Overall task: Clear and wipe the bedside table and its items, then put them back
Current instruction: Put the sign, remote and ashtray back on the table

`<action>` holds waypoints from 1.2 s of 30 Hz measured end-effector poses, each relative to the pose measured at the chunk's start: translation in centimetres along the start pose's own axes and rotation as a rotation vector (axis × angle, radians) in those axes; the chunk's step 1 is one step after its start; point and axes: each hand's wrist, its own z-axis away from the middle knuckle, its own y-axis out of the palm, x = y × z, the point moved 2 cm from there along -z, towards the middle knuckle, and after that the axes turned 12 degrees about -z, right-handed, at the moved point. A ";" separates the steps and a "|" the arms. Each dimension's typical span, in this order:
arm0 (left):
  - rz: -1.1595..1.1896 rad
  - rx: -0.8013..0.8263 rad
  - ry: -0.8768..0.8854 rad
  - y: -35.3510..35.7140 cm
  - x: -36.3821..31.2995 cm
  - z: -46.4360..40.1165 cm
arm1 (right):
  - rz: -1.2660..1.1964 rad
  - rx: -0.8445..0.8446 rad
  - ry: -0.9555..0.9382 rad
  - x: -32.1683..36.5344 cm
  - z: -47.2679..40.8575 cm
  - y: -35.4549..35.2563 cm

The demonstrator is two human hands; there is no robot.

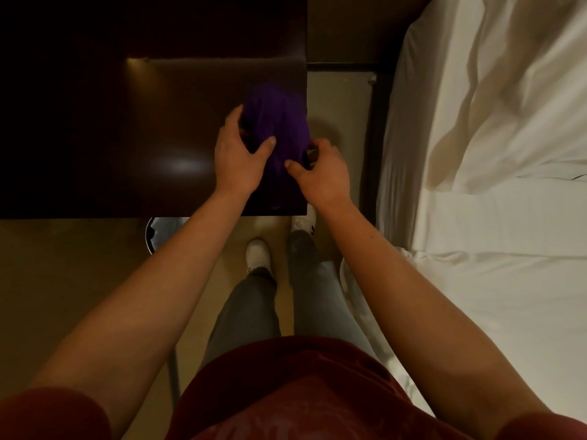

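A person in a dark red shirt and grey trousers stands at the near right corner of a dark, glossy bedside table, both hands on a bunched purple cloth that lies on the tabletop hard against its right edge. The left hand grips the cloth's left side, its thumb pressed across the fabric and its fingers curled round the far side. The right hand pinches the cloth's near right part at the table's right edge, thumb on top; its fingers are tucked under and mostly hidden. The cloth's lower folds trail toward the table's front edge, which runs straight across just above the person's white shoes. To the left of the hands the tabletop stretches out wide, catching two soft patches of reflected light. A narrow strip of beige floor separates the table's right edge from a bed in white sheets, whose rumpled linen hangs close beside the person's right leg. A wastebin rim with a liner shows beneath the table's front edge, partly behind the left forearm.
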 end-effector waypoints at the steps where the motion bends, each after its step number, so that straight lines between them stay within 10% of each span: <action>1: -0.001 -0.005 -0.005 0.0 0.3 0.1 | 0.008 -0.001 0.009 -0.2 0.0 0.0; 36: -0.068 0.011 0.183 -3.0 4.4 5.5 | -0.139 -0.268 0.116 -1.1 8.8 0.8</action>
